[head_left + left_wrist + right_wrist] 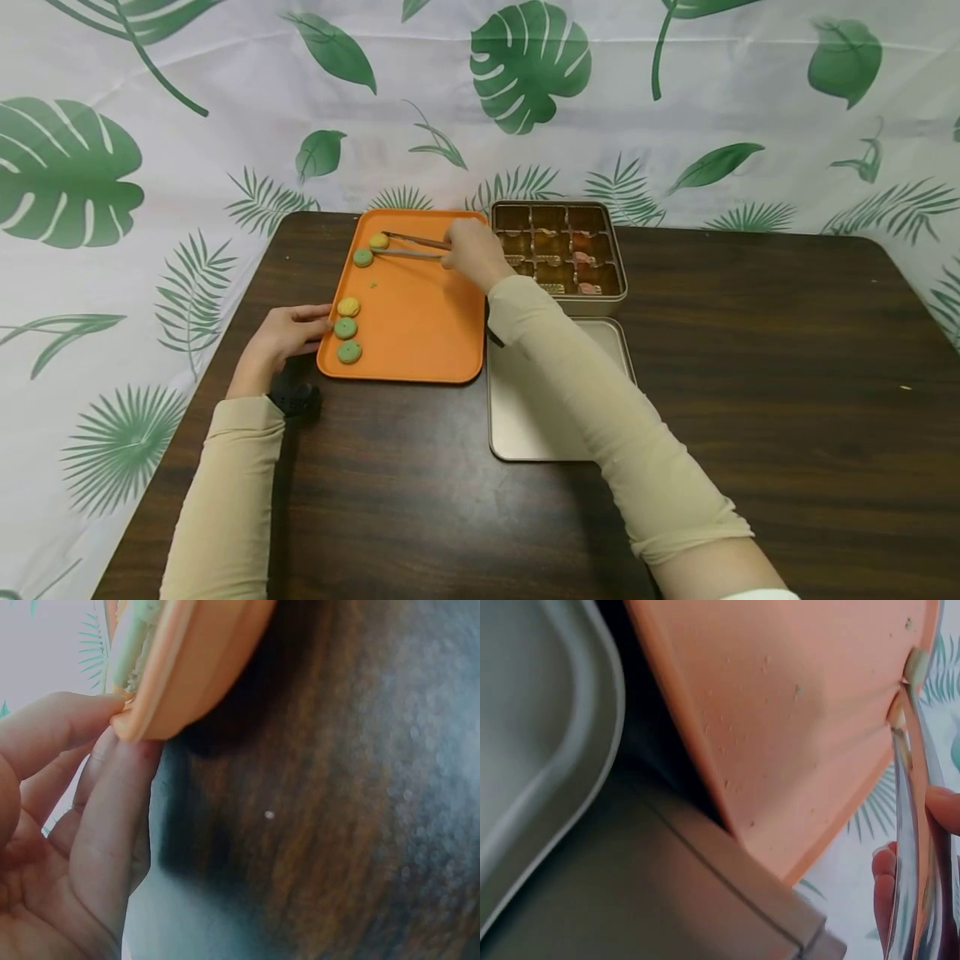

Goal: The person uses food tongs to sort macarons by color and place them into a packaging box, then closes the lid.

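Note:
An orange tray (420, 325) bears several round green and yellow cookies along its left side. My left hand (287, 333) pinches the tray's left rim; in the left wrist view its thumb and fingertips (139, 746) meet at the edge, close to a green cookie (137, 641). In my right hand (476, 250) is a pair of metal tongs (416, 240), reaching left over the tray. The spread tong tips are at a yellow cookie (378, 241) and a green cookie (363, 257) at the tray's far left. Nearer lie a yellow cookie (348, 307) and two green ones.
Right of the tray stands a metal tin (592, 307) with a divided brown insert; some compartments hold small wrapped-looking pieces. In front of it lies a flat metal lid (540, 421), partly under my right forearm. A leaf-print cloth (420, 100) hangs behind the dark wooden table (750, 375).

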Demonstrator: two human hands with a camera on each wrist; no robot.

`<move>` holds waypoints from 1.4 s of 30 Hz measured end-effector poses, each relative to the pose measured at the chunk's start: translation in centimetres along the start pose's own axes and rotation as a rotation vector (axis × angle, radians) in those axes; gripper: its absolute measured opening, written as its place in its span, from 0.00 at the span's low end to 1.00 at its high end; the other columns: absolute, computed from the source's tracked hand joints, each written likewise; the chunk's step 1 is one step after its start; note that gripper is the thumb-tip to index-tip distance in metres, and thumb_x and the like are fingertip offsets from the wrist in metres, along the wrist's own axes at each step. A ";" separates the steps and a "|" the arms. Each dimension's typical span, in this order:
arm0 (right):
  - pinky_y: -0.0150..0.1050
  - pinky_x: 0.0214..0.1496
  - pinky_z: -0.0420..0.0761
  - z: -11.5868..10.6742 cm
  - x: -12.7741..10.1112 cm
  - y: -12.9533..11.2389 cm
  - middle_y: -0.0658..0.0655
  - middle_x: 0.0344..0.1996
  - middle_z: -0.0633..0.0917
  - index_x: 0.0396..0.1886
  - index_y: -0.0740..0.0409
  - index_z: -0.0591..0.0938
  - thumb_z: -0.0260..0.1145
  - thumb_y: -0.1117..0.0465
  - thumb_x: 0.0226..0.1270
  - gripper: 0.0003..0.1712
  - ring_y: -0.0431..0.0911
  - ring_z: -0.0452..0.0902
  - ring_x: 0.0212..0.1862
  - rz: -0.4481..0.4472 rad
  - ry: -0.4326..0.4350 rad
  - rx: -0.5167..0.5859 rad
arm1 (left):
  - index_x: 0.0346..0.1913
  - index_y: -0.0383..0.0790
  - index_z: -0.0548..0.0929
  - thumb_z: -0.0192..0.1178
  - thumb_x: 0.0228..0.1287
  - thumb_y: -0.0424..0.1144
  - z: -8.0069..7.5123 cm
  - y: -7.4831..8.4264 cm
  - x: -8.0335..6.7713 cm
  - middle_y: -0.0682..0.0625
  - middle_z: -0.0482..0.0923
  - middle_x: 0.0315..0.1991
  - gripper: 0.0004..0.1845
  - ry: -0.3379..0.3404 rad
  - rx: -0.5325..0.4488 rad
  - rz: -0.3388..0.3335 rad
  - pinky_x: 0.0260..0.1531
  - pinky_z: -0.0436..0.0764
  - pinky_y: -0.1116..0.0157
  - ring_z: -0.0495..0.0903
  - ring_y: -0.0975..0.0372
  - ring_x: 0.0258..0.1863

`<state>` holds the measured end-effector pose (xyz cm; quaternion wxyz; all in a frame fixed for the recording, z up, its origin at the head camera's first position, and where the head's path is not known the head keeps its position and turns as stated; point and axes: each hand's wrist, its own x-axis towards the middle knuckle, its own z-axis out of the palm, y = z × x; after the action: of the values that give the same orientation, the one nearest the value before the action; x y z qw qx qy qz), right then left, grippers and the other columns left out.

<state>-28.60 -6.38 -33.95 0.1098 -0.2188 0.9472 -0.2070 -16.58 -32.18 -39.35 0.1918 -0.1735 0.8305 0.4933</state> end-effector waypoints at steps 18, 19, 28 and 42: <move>0.40 0.44 0.83 -0.2 -0.5 -0.7 0.57 0.45 0.87 0.48 0.59 0.85 0.65 0.59 0.65 0.14 0.46 0.80 0.38 0.004 0.011 -0.028 | 0.72 0.35 0.60 0.49 0.73 0.42 0.2 0.3 -0.2 0.34 0.62 0.70 0.28 0.007 0.012 0.002 0.56 0.80 0.64 0.69 0.47 0.65; 0.40 0.45 0.83 -0.4 -0.6 -0.6 0.57 0.46 0.87 0.49 0.59 0.84 0.65 0.59 0.66 0.14 0.47 0.81 0.38 0.002 0.015 -0.020 | 0.72 0.35 0.60 0.49 0.73 0.42 0.2 0.4 -0.2 0.34 0.62 0.70 0.28 0.006 0.012 0.002 0.57 0.79 0.63 0.69 0.47 0.65; 0.34 0.35 0.79 -2.2 -1.5 0.4 0.57 0.58 0.81 0.58 0.57 0.80 0.63 0.58 0.67 0.21 0.46 0.80 0.34 0.010 0.096 0.076 | 0.72 0.35 0.61 0.49 0.73 0.40 0.1 0.3 -0.4 0.34 0.62 0.70 0.28 0.014 0.020 0.001 0.53 0.82 0.66 0.70 0.49 0.63; 0.35 0.33 0.76 -6.6 -4.5 3.0 0.57 0.52 0.84 0.58 0.53 0.81 0.64 0.58 0.66 0.21 0.48 0.79 0.38 0.028 0.181 0.249 | 0.72 0.36 0.60 0.49 0.73 0.41 0.2 0.3 -0.4 0.34 0.62 0.70 0.28 0.012 0.031 0.001 0.52 0.82 0.68 0.70 0.50 0.63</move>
<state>-27.73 0.44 -28.89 0.0532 -0.1709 0.9231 -0.3403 -16.36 -31.83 -39.06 0.1895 -0.1731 0.8391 0.4795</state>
